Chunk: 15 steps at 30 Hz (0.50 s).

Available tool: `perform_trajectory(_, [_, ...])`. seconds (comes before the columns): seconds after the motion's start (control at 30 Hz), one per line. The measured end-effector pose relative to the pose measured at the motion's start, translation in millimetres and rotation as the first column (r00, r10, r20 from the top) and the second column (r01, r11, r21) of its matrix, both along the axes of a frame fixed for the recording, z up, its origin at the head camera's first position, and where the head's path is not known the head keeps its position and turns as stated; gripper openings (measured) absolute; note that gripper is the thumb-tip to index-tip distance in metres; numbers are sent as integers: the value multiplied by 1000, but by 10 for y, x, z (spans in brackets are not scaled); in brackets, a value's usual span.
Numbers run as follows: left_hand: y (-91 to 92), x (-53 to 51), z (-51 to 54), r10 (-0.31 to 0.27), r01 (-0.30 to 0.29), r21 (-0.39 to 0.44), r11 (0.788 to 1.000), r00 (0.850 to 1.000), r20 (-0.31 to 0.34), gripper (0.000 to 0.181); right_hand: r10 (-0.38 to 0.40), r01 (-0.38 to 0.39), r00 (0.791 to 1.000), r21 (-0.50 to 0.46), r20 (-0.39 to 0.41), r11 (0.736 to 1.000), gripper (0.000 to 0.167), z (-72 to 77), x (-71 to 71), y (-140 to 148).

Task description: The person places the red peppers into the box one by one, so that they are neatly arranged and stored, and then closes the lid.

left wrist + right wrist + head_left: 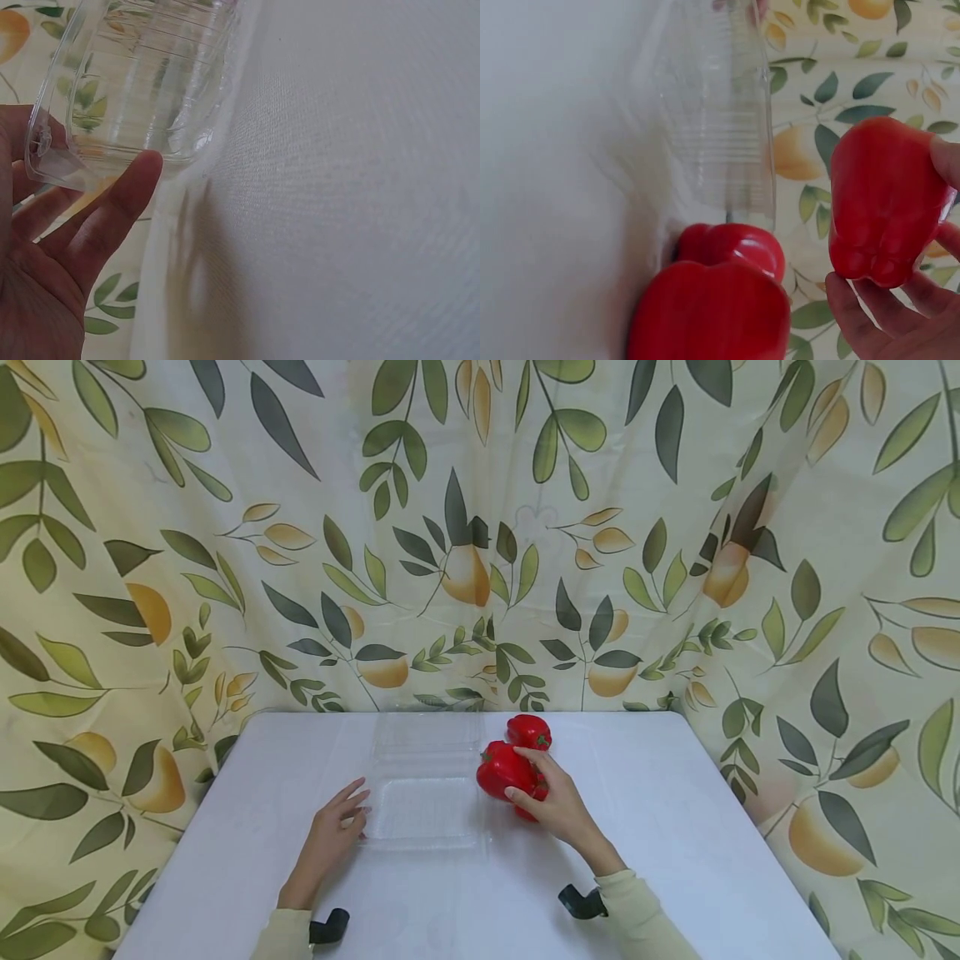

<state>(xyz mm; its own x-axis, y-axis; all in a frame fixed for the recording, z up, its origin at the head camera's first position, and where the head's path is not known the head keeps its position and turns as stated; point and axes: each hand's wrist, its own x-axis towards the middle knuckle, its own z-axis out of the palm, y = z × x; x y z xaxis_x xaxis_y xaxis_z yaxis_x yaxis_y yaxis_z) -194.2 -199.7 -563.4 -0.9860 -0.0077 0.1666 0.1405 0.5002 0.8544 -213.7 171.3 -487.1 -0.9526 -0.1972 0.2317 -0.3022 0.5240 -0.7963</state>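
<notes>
I see a white table (675, 810), cream cloth (495, 502) hanging beyond its far edge and to left and right, printed with green leaves (581, 430) and orange fruit (465, 577).

The table (637, 810) was softly lit; faint, blurred shadows were cast on it, and the tray (142, 82) was flecked with glare.

No text, label, brand, number or sign can be read in the head view or in either of the two wrist views.
</notes>
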Motion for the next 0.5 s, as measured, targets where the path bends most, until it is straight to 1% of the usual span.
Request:
perform_trajectory(0.17, [2,-1,-11,2,-2,-4,1000,1000,-5,40,24,-24,1000,6,-5,1000,75,-28,8,-91])
perform_trajectory(0.5, [1,-2,-5,8,-8,-3,1000,1000,1,41,67,-67,998,-14,13,998,74,-28,10,-295])
